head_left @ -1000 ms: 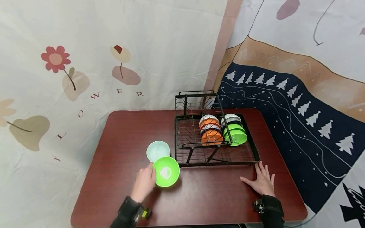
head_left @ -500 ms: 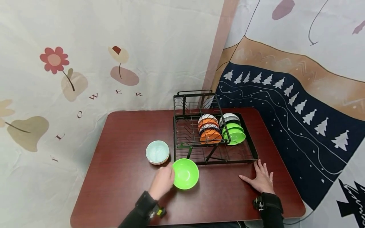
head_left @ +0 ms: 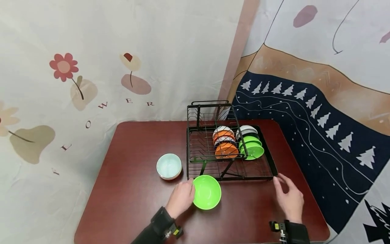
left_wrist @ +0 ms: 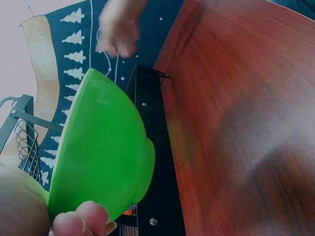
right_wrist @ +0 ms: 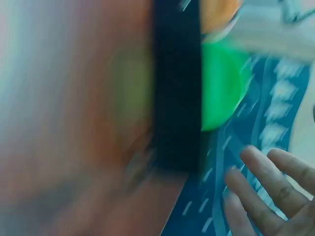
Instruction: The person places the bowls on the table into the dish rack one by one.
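My left hand (head_left: 181, 197) pinches a bright green bowl (head_left: 208, 192) by its left rim, in front of the dish rack. In the left wrist view the bowl (left_wrist: 101, 147) is seen from the side, with fingertips (left_wrist: 81, 221) against its outer wall. My right hand (head_left: 290, 200) is at the rack's front right corner, holding nothing, fingers loosely bent. The right wrist view is blurred and shows the right hand's fingers (right_wrist: 266, 191) spread apart. The black wire dish rack (head_left: 203, 159) holds a row of orange and white bowls (head_left: 226, 150) beside a row with green bowls (head_left: 253, 150).
A short stack of bowls with a pale blue one (head_left: 169, 165) on top stands left of the rack on the dark red table (head_left: 131, 189). Printed cloths hang behind the table (head_left: 170, 61) and along its right side (head_left: 292, 108).
My left hand has carried the green bowl rightward from beside the pale bowl stack to in front of the rack. My right hand has lifted off the table, its spread fingers now bent.
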Demonstrator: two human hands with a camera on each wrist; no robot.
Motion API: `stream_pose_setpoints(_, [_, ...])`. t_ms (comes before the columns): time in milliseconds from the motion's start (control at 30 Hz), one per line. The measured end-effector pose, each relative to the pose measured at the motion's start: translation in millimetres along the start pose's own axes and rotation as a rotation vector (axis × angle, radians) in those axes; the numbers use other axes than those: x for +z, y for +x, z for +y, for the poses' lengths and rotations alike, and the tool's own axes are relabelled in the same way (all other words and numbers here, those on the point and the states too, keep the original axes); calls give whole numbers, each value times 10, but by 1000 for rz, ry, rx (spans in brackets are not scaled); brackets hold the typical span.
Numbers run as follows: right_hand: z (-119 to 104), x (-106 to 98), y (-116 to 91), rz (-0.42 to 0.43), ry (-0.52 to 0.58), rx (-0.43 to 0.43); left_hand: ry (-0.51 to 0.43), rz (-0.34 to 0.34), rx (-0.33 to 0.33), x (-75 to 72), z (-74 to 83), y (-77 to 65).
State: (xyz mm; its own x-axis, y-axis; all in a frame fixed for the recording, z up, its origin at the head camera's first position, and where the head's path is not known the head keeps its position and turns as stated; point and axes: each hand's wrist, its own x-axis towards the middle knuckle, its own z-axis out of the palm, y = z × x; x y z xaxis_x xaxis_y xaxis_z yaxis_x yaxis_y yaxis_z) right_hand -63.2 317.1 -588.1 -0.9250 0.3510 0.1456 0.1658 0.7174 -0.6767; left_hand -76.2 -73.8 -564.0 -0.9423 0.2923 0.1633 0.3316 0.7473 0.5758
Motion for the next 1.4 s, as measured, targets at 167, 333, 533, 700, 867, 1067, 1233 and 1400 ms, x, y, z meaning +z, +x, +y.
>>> stream_pose_setpoints(167, [-677, 397, -268, -278, 292, -118, -27, -40, -4, 28, 26, -62])
stream_pose_setpoints(333, [-1171, 866, -494, -645, 520, 4, -13, -72, 20, 64, 109, -8])
stream_pose_setpoints(533, [-1232, 1063, -574, -788, 706, 100, 32, -23, 68, 74, 141, 28])
stream_pose_setpoints(700, [-1205, 1094, -552, -784, 665, 87, 27, -32, 70, 84, 115, 46])
stream_pose_setpoints(867, [-1129, 1053, -493, -774, 630, 77, -34, -22, 69, 91, 4, 18])
stream_pose_setpoints(1067, [-890, 732, -333, -641, 595, 129, 1, 197, 72, -111, -508, -79])
stream_pose_setpoints(1233, [-519, 152, -87, -493, 530, 147, 188, 277, -19, -329, -1204, -155])
stream_pose_setpoints(1400, [-200, -366, 72, -390, 409, 180, 276, 147, -212, -379, -1743, -316])
